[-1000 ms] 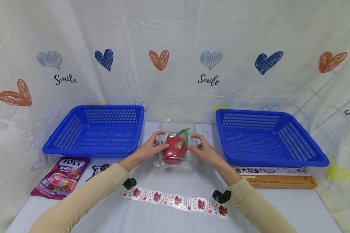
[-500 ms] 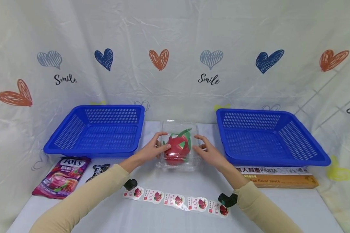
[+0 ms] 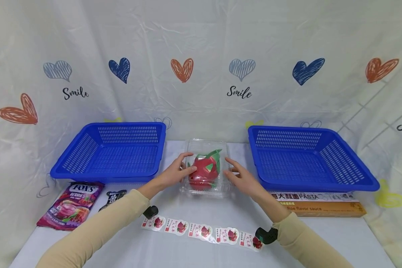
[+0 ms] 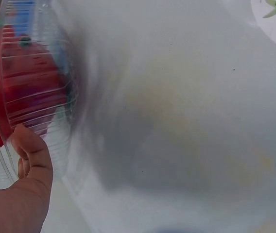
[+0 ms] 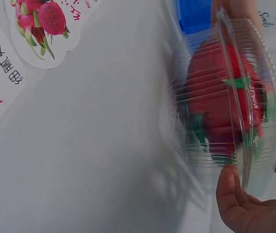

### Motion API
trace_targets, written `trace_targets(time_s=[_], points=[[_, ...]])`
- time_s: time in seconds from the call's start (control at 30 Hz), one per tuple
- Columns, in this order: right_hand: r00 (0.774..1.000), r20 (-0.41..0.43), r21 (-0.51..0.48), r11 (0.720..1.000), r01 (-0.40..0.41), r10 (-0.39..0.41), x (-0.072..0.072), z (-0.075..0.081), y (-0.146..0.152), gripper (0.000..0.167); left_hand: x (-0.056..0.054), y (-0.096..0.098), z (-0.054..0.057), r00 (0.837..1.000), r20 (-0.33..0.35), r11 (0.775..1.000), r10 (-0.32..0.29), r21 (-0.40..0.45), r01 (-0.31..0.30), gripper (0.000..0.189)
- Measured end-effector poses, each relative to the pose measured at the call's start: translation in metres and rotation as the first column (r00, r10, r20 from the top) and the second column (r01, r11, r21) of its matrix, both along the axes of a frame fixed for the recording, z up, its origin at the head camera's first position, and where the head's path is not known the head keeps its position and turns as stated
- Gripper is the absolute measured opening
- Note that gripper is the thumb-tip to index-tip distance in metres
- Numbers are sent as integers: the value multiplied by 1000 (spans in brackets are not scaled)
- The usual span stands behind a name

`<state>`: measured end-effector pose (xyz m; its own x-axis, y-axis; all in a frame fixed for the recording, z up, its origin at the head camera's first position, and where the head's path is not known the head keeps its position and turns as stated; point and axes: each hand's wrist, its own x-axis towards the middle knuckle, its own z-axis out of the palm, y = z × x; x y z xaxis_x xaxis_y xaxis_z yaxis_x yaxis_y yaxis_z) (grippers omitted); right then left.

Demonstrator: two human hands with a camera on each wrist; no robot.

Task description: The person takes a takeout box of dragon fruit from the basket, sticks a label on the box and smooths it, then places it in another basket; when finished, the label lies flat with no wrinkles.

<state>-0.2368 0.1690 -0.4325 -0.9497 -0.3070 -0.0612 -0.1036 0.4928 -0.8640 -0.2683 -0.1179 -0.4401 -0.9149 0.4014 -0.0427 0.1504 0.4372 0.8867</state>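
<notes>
Head view bright, even; 2 wrist views dimmer, soft. Diffuse shadow on tabletop point(image 4: 191, 97) beside glinting clear box point(image 4: 36, 82).

The black packet point(image 3: 114, 195) was partly covered by the left sleeve point(image 3: 100, 230) — the pasta box point(image 3: 328, 209) likewise by the right forearm point(image 3: 270, 203) — while the clear container point(image 4: 37, 92) and left hand point(image 4: 28, 187) were cut off by the left wrist view's edges.

We locate the container point(image 3: 222, 189) between the left hand point(image 3: 175, 172) and the right hand point(image 3: 242, 180), the dragon fruit point(image 3: 204, 169) inside. We find one basket point(image 3: 104, 176) left of both hands, a second basket point(image 3: 315, 185) right of them, and the sticker strip point(image 3: 201, 231) nearer us.
</notes>
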Motion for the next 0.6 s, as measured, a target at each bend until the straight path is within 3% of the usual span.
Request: trace_targets(time_s=[0.1, 0.13, 0.27, 0.37, 0.6], points=[[1000, -5, 2, 1000, 9, -9, 8, 13, -4, 58, 0, 1, 1, 1000, -19, 1000, -1, 4, 1, 64], [1000, -7, 3, 1000, 9, -9, 12, 20, -7, 57, 2, 2, 6, 1000, -17, 1000, -1, 6, 1, 63], [1000, -7, -2, 1000, 7, -7, 9, 15, -4, 58, 2, 2, 7, 1000, -9, 1000, 1, 4, -1, 62], [1000, -10, -14, 1000, 8, -8, -3, -5, 2, 60, -2, 2, 2, 1000, -1, 1000, 11, -6, -11, 62], [1000, -26, -17, 1000, 3, -3, 1, -6, 4, 59, -1, 1, -2, 1000, 4, 1000, 10, -8, -10, 63]])
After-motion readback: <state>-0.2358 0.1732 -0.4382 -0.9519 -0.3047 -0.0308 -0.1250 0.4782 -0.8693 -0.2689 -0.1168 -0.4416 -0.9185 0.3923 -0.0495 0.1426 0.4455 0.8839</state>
